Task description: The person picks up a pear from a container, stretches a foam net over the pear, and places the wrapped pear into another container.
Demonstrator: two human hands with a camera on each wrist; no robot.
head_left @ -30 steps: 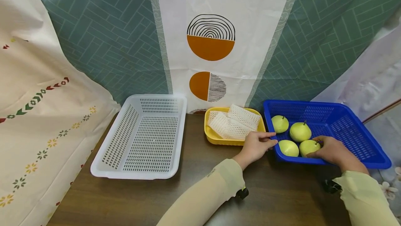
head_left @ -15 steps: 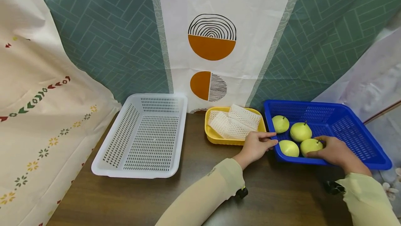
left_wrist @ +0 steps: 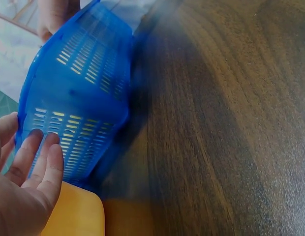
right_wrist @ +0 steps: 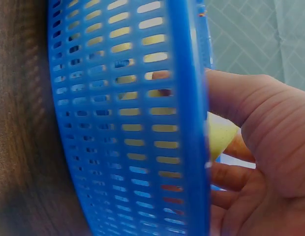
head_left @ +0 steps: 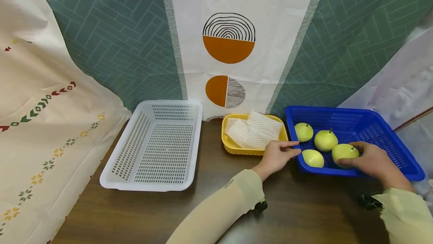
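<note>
The blue basket (head_left: 375, 131) holds several green pears. My right hand (head_left: 375, 161) grips the front right pear (head_left: 344, 155), thumb in front and fingers behind. Other pears stand to its left: one (head_left: 312, 158) in the front left corner, one (head_left: 326, 140) in the middle, one (head_left: 304, 132) at the back left. My left hand (head_left: 275, 158) pinches the basket's left rim; in the left wrist view the left hand (left_wrist: 29, 182) has fingertips against the basket's outer wall (left_wrist: 74, 98). In the right wrist view the basket wall (right_wrist: 113, 113) partly hides the pear (right_wrist: 220, 136) in the right hand (right_wrist: 260, 132).
A yellow basket (head_left: 236, 150) with white foam nets (head_left: 253, 131) stands left of the blue one, close to my left hand. Farther left is an empty white basket (head_left: 162, 153) on the brown table (head_left: 216, 187). A patterned cloth (head_left: 135, 48) hangs behind.
My right hand has moved to the right with the gripped pear, and a gap has opened between that pear and the front left one. The left hand stays on the rim.
</note>
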